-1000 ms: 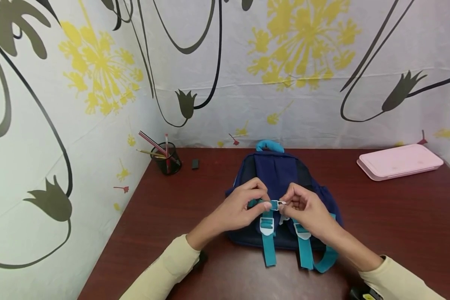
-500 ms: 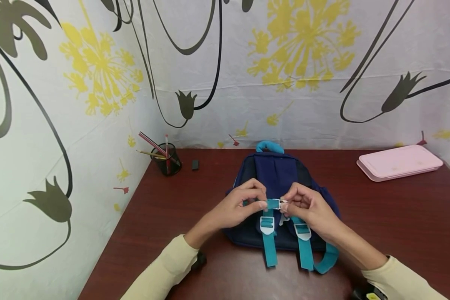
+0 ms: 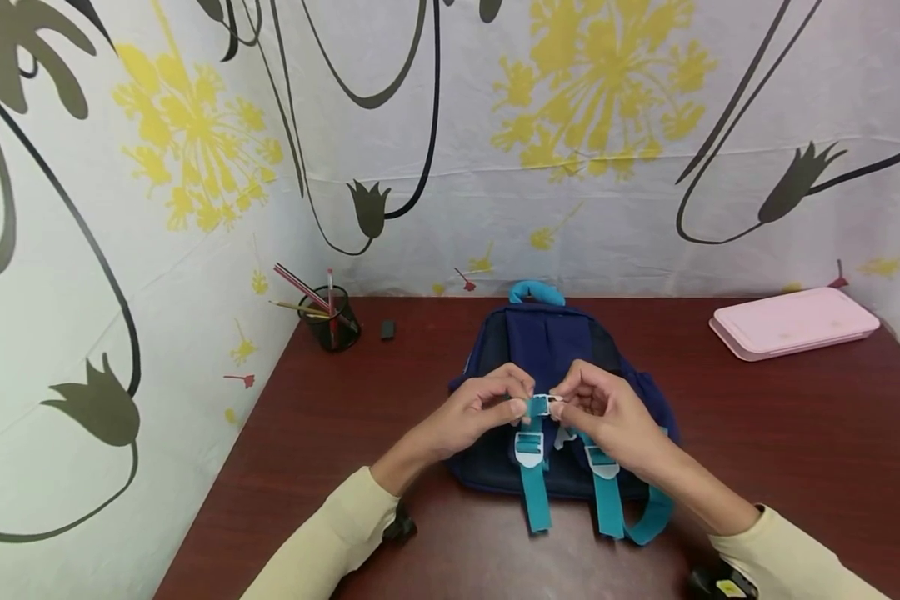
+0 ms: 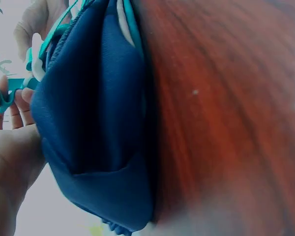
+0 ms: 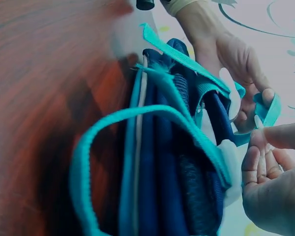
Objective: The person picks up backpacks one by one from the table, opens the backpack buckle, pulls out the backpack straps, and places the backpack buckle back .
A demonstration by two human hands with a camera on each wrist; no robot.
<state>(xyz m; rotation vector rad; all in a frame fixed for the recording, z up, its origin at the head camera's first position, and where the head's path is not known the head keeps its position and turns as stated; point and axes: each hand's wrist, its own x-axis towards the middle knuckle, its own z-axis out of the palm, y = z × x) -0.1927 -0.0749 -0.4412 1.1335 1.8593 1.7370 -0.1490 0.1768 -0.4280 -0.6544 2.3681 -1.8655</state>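
Note:
A navy backpack [image 3: 551, 333] lies on the table with its teal straps facing up. Above its middle, my left hand [image 3: 468, 414] pinches a short teal strap [image 3: 534, 407] between thumb and fingers. My right hand [image 3: 607, 412] pinches the small white buckle [image 3: 544, 405] at that strap's end; its fingers partly cover the buckle. In the left wrist view the teal strap [image 4: 15, 84] loops between the fingers. The right wrist view shows both hands meeting at the strap [image 5: 272, 112]. Two white strap adjusters [image 3: 528, 448] with hanging teal ends sit just below the hands.
A black mesh pen cup [image 3: 330, 321] with pencils and pens stands at the back left, beside a small dark block [image 3: 387, 330]. A pink case [image 3: 795, 323] lies at the back right. Printed fabric [image 3: 390, 125] hangs behind the reddish-brown table [image 3: 330, 450].
The right hand has shifted slightly left with the buckle, closer to the left hand's fingertips. Both hands keep their pinch, and the backpack has stayed in place.

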